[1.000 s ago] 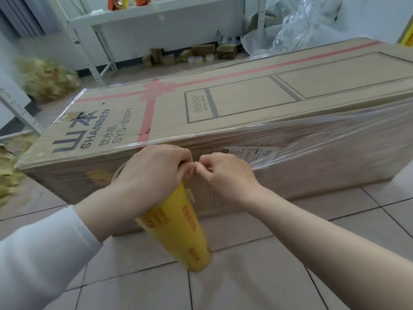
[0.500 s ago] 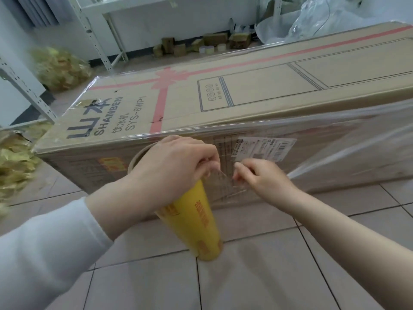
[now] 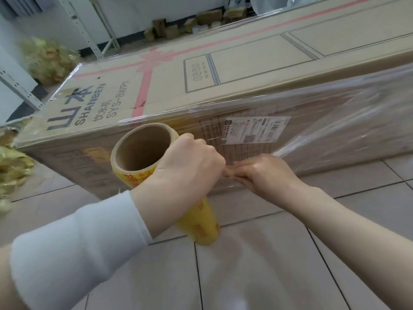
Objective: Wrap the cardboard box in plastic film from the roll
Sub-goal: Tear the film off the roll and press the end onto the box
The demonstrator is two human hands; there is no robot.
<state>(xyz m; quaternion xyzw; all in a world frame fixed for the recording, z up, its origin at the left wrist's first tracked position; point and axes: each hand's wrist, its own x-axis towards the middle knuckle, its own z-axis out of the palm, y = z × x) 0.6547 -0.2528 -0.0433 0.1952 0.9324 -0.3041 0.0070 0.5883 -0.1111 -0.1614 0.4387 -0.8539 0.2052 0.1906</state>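
Cardboard box (image 3: 245,70) lies on the floor (image 3: 257,276); against its film-covered (image 3: 348,121) near side the left hand (image 3: 190,168) grips the probably light, stiff roll (image 3: 143,148) mid-length, while right hand (image 3: 268,175) fingers (image 3: 237,170) pinch the film's thin, likely clingy, tear-prone edge.

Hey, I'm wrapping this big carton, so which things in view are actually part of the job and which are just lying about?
Part of the job:
- cardboard box
- plastic film over its side
- film roll, in the left hand grip
- right hand, pinching the film

Lying about:
- gold wrapper heaps
- small blocks by the wall
- shelf rail
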